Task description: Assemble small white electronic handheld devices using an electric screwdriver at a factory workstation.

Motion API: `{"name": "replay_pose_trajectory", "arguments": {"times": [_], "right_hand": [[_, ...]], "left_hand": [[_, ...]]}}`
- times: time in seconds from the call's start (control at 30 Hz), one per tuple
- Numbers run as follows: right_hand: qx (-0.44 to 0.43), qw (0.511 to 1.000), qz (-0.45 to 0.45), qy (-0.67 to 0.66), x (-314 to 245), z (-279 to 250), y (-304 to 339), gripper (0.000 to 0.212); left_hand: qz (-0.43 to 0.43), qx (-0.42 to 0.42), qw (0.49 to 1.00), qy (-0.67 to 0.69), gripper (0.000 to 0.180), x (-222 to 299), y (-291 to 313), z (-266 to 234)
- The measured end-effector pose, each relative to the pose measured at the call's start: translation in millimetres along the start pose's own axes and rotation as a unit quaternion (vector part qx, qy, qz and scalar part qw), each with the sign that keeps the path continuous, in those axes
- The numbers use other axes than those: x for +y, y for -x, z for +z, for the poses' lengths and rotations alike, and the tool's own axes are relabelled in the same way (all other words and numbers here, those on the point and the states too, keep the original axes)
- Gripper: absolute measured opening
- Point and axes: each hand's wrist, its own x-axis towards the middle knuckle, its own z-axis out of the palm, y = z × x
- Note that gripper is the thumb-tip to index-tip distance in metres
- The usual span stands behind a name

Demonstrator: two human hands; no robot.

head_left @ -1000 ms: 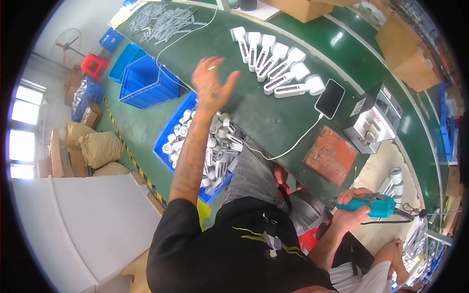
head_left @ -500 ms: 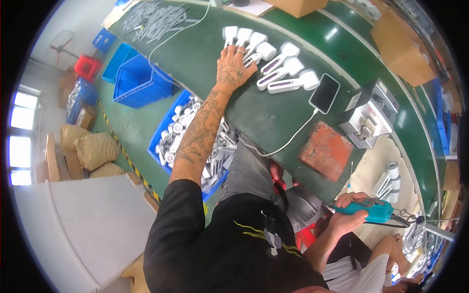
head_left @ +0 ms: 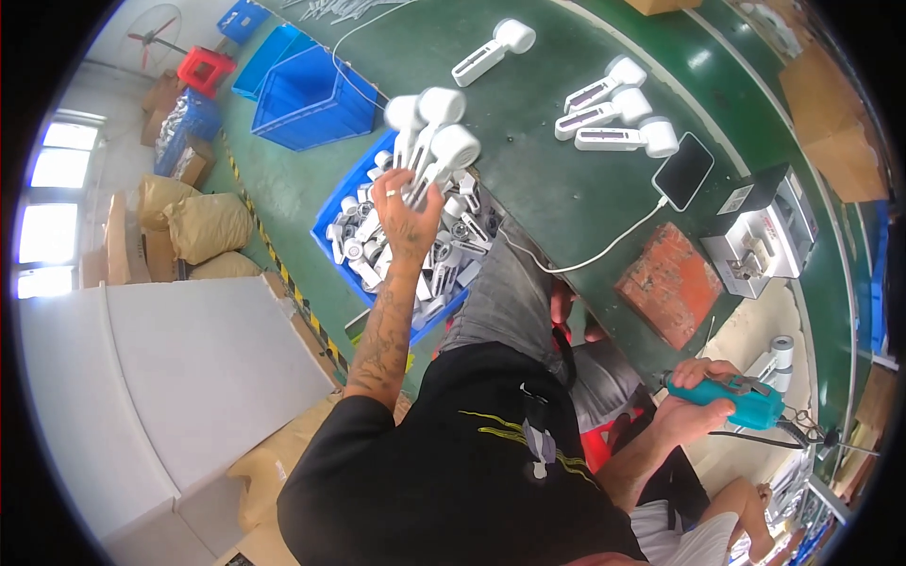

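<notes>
Three white handheld devices (head_left: 441, 107), with round drum heads and slotted handles, are gripped by their handles in my left hand (head_left: 408, 212). It holds them over a blue bin (head_left: 326, 226) heaped with similar white and grey parts. My right hand (head_left: 694, 406) is wrapped round a teal electric screwdriver (head_left: 752, 406) at the lower right, beside the bench edge. On the green bench lies a single white device (head_left: 481, 62) toward the back. Farther right, three more white devices (head_left: 604, 115) lie side by side.
A phone (head_left: 684, 172) on a white cable lies near a box-shaped fixture (head_left: 760, 241) and a worn red block (head_left: 668, 286). An empty-looking blue crate (head_left: 316, 102) stands left of the bench. At the lower right another person's arm (head_left: 741, 509) shows.
My left hand has lifted three white devices off the bench and brought them left and nearer, over the bin. One of that group stays behind. The right hand keeps its screwdriver. The view has shifted.
</notes>
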Motion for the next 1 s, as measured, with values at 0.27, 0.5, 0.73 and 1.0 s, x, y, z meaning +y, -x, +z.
{"name": "replay_pose_trajectory", "arguments": {"times": [0.27,0.5,0.73,1.0], "right_hand": [[0.013,1.000,-0.007,0.008,-6,2,2,0.074],[0.029,1.000,0.001,-0.002,-5,10,7,0.078],[0.070,0.997,0.024,0.029,-11,-7,19,0.076],[0.022,0.998,0.058,-0.008,-11,-10,2,0.069]], "left_hand": [[-0.073,0.039,0.996,0.013,0.036,6,0,7],[0.247,-0.163,0.948,0.115,0.071,133,-103,100],[0.140,-0.297,0.945,0.013,0.079,151,-80,154],[-0.048,-0.126,0.988,0.073,0.066,82,2,-4]]}}
